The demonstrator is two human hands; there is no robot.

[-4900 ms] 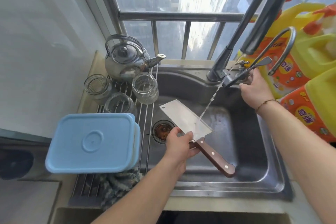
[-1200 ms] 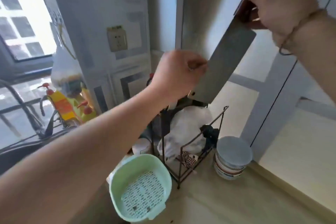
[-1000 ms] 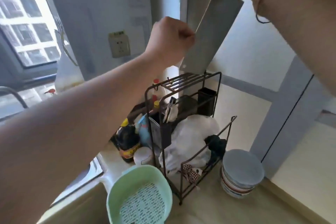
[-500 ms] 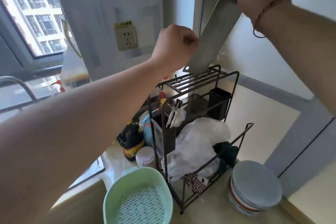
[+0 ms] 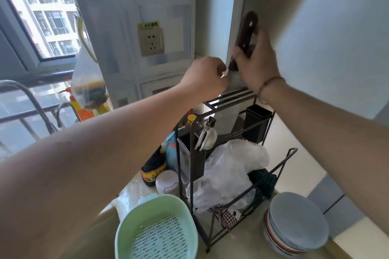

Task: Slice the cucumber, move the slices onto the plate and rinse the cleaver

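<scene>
lowered since half a second ago, the cleaver [image 5: 245, 33] is held by its handle in the right hand [image 5: 255, 63] and steadied by the left hand's [image 5: 207, 78] pinching fingers [image 5: 223, 73] so the blade is guided into the rack [image 5: 231, 101] slot at centre frame.

1. Left arm stretches up from the lower left; left hand [image 5: 207, 78] is a curled fist, fingertips pinched together.
2. Right hand [image 5: 255, 63] is raised, fingers wrapped, a cord at the wrist.

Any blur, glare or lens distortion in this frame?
Head view: right hand on the cleaver handle is slightly motion-blurred; the window is bright with daylight; wide-angle bending stretches the left forearm; the rack stays fairly sharp.
</scene>
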